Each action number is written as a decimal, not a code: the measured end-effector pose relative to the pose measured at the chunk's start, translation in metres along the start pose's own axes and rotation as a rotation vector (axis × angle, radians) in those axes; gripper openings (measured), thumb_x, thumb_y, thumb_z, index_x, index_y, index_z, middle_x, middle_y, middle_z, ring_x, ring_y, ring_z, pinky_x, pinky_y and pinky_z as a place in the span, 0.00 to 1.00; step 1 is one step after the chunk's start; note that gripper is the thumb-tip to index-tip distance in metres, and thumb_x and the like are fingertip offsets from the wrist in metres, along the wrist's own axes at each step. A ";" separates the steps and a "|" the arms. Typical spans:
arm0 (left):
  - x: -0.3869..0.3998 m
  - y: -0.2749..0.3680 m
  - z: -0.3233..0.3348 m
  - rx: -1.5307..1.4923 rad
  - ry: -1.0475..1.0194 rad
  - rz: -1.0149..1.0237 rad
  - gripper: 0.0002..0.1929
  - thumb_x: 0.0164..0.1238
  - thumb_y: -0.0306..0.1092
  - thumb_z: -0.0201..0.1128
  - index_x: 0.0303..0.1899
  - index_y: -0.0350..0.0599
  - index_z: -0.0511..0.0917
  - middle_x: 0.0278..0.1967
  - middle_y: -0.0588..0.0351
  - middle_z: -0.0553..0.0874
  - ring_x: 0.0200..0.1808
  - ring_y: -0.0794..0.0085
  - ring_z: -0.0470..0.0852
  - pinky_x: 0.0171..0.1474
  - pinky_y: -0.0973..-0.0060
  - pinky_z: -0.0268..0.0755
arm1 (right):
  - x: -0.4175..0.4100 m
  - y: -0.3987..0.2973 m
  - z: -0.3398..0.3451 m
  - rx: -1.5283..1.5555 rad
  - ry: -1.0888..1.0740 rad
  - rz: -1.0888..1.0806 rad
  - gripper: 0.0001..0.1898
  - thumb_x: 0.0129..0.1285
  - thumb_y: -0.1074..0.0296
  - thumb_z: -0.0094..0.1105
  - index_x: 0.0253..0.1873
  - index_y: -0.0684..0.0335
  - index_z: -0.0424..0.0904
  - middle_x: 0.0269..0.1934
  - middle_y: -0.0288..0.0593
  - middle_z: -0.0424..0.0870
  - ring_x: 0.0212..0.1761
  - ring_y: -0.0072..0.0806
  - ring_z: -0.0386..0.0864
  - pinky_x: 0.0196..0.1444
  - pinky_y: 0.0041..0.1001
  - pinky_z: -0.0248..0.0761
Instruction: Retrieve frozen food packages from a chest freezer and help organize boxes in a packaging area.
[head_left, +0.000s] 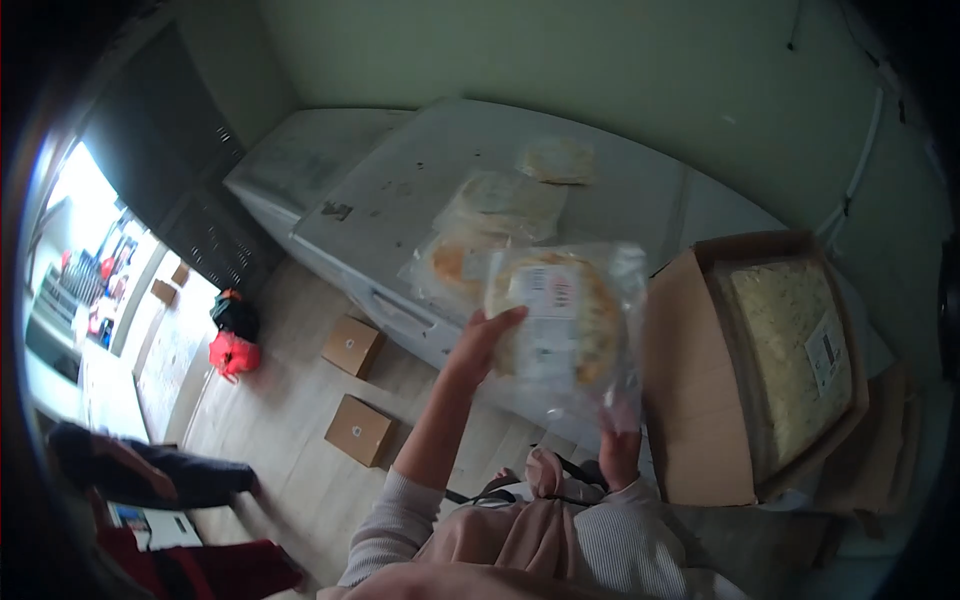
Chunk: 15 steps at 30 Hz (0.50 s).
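A clear plastic bag of round, flat bread-like food (600, 322), with a label bearing writing, is held up in front of me. My left hand (480, 349) grips its left edge, thumb on top. My right hand (621, 446) holds its lower right corner, partly seen through the film. Beyond it on the white chest freezer lid (615, 202) lie more bagged flat breads (499, 199), one with an orange-brown patch (454, 262), and a smaller packet (561, 161) farther back. To the right, an open cardboard box (701, 382) contains a large bag of pale yellow food (795, 360) with a label.
A second chest freezer (315, 157) adjoins on the left. Two closed cardboard boxes (352, 345) (361, 431) stand on the floor. Red and dark bags (234, 356) lie near the doorway. Two people (172, 472) (202, 574) are at the lower left. Flattened cardboard (870, 457) lies at right.
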<state>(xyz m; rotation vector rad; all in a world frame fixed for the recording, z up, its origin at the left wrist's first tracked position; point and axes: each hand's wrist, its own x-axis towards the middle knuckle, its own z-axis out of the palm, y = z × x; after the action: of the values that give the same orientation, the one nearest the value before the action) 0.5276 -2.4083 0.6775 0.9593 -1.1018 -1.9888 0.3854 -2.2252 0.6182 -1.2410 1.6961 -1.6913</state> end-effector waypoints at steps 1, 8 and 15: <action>0.027 -0.003 0.002 0.194 -0.020 0.026 0.21 0.54 0.41 0.61 0.45 0.37 0.72 0.41 0.51 0.77 0.42 0.68 0.76 0.44 0.72 0.69 | 0.013 0.011 0.001 -0.051 0.017 -0.020 0.22 0.61 0.65 0.47 0.58 0.68 0.62 0.54 0.51 0.67 0.56 0.35 0.65 0.58 0.29 0.55; 0.084 -0.043 0.032 0.909 0.141 0.280 0.30 0.50 0.40 0.64 0.51 0.33 0.62 0.46 0.37 0.68 0.53 0.46 0.62 0.51 0.62 0.62 | 0.075 0.029 -0.011 -0.242 0.187 0.123 0.30 0.61 0.59 0.49 0.62 0.69 0.51 0.60 0.53 0.58 0.63 0.39 0.56 0.63 0.30 0.47; 0.057 -0.042 0.016 -0.084 0.021 -0.044 0.29 0.55 0.35 0.62 0.55 0.33 0.57 0.43 0.50 0.75 0.42 0.70 0.77 0.44 0.76 0.69 | 0.087 0.008 0.011 0.308 0.266 0.354 0.30 0.58 0.63 0.54 0.61 0.71 0.54 0.58 0.49 0.61 0.62 0.30 0.56 0.62 0.26 0.48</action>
<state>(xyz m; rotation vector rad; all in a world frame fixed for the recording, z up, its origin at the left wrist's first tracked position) 0.4775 -2.4302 0.6304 0.9660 -0.9857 -2.0390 0.3487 -2.3042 0.6327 -0.5599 1.6020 -1.8605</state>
